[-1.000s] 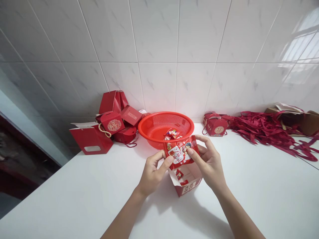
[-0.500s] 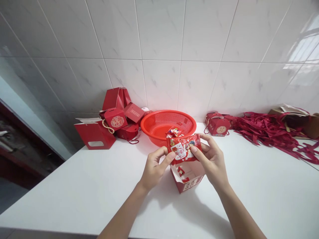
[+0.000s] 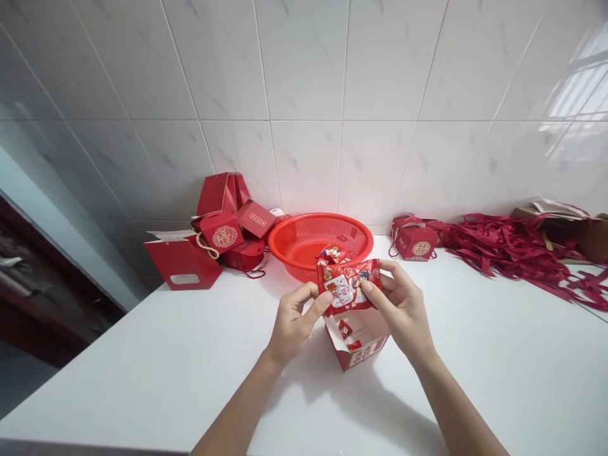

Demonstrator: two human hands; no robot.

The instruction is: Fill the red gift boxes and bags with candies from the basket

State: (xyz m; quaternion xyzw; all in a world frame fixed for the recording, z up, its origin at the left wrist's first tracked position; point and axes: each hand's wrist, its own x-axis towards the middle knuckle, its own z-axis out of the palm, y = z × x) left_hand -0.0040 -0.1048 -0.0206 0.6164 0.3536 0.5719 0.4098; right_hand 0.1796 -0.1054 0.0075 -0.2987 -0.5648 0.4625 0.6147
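Observation:
A red printed packet (image 3: 344, 289) is held up flat between both hands. My left hand (image 3: 297, 320) pinches its left end between thumb and fingers. My right hand (image 3: 401, 304) grips its right end, the thumb lying on the printed front. Just below the packet, an open red box (image 3: 361, 356) with a white inside stands on the white table. Small red wrapped pieces (image 3: 345, 329) lie inside the box. Behind the packet sits a red plastic basket (image 3: 289, 244) with a few colourful wrapped sweets (image 3: 332, 254) in it.
Several red gift boxes (image 3: 221, 234) are piled at the back left beside a red bag (image 3: 183, 261). Another small red box (image 3: 416, 240) stands right of the basket. Dark red ribbons (image 3: 503, 247) and a brown carton (image 3: 589, 237) lie at the right, by the tiled wall.
The view has tilted slightly, so the background sits a little lower. Both hands keep hold of the packet, nearly unmoved over the box.

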